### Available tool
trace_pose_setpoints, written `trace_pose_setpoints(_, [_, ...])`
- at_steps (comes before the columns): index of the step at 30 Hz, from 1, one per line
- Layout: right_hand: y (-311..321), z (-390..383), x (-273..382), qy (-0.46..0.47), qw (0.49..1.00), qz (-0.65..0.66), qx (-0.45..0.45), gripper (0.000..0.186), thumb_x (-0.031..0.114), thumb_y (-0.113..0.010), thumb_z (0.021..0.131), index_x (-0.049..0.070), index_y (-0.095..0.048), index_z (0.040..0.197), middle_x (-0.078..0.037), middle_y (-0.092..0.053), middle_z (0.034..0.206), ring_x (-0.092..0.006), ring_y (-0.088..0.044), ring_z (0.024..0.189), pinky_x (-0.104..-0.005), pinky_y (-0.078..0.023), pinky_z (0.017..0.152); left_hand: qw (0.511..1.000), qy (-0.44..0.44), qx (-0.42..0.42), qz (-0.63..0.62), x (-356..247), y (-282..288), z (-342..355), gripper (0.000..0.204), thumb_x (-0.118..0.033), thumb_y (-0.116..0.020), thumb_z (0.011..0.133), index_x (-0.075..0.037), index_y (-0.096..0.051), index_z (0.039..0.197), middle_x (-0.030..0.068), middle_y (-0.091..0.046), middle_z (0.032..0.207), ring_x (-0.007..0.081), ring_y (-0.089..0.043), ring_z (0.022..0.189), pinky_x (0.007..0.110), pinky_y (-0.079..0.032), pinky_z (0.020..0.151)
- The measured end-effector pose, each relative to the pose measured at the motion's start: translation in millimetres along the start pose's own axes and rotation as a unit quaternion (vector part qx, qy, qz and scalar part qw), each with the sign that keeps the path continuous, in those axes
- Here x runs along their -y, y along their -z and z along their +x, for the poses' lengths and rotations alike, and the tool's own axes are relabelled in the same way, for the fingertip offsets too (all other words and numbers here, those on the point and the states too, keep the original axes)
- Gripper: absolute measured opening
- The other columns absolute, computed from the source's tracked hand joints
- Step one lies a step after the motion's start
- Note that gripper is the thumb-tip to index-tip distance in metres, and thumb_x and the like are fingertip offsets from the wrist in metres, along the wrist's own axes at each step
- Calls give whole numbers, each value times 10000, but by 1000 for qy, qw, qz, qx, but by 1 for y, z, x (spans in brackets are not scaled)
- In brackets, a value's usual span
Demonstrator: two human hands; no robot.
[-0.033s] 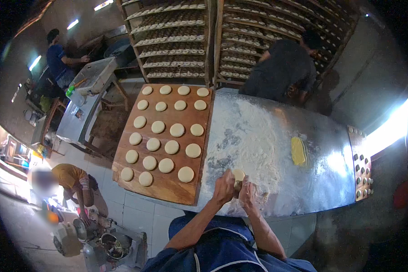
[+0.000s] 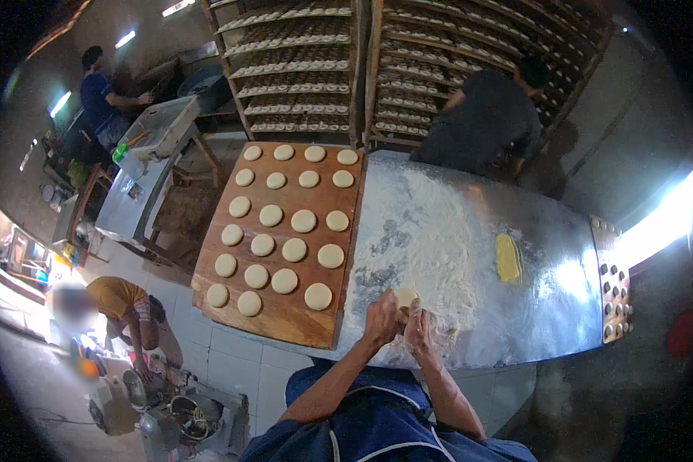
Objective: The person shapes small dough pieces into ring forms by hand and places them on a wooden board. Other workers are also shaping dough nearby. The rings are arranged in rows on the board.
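Observation:
Over the near edge of the floured metal table (image 2: 470, 327), my two hands come together at a pale dough disc (image 2: 406, 296). My left hand (image 2: 380, 319) grips it from the left with curled fingers. On the other side my right hand (image 2: 418, 328) pinches its edge, thumb and fingers pressed together. The lower part of the disc is hidden behind my fingers. To the left, a wooden board (image 2: 304, 323) carries rows of round, flat dough pieces (image 2: 318, 296), set apart from one another.
White flour (image 2: 439, 231) covers the table's middle; a yellow smear of fat (image 2: 508, 259) lies farther right. A second board (image 2: 613, 296) with dark-topped pieces stands at the right end. Beyond are filled racks (image 2: 292, 69) and a person in dark clothes (image 2: 477, 115). Another person crouches (image 2: 127, 308) by machinery at left.
My fingers have shifted slightly around the dough disc, the right ones rising a little at its edge. The rest of the table looks the same.

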State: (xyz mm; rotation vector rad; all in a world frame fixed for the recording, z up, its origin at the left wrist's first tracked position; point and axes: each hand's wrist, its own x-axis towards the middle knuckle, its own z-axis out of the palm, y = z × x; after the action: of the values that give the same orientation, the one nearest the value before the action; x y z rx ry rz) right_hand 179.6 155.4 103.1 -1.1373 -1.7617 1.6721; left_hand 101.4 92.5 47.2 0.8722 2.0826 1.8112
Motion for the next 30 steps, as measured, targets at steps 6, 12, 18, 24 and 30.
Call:
trace_pose_setpoints(6, [-27,-3,-20,84,992,-90,13,716,578,-382,944,-58,-647,750,-77,-608,630,-184,-550,603,-357,-423,558,943,154,16,-293,-6,51,7,505,-489,-304,980,-62,-464,763,131,-522,666,305,-545,650,432,-391,560])
trace_pose_setpoints(12, [-62,-18,-21,106,988,-47,101,540,438,-415,955,-24,-645,799,-184,-621,707,-289,-578,663,-421,-434,603,877,140,50,-458,-8,96,8,519,-526,-269,980,-79,-414,760,140,-421,601,338,-459,572,416,-381,555])
trace_pose_setpoints(18, [-113,-46,-11,144,984,-96,33,493,385,-414,981,13,-594,711,-74,-534,607,-189,-507,580,-360,-401,540,991,6,-20,-134,-3,133,-5,434,-479,-359,973,-115,-408,742,52,-424,642,222,-434,582,332,-331,548])
trace_pose_setpoints(24, [-120,-50,-25,153,943,-99,279,189,215,-549,926,42,-620,947,-105,-601,791,-226,-602,751,-385,-447,625,950,-162,68,258,14,178,-6,387,-433,-456,939,-117,-433,716,27,-460,662,199,-440,587,330,-317,556])
trace_pose_setpoints(30, [-136,-73,-56,240,912,-255,213,163,83,-586,845,77,-642,997,-168,-605,963,-312,-602,827,-430,-473,626,869,118,62,-477,38,200,-26,340,-347,-450,939,-32,-471,813,148,-524,691,275,-509,602,330,-406,606])
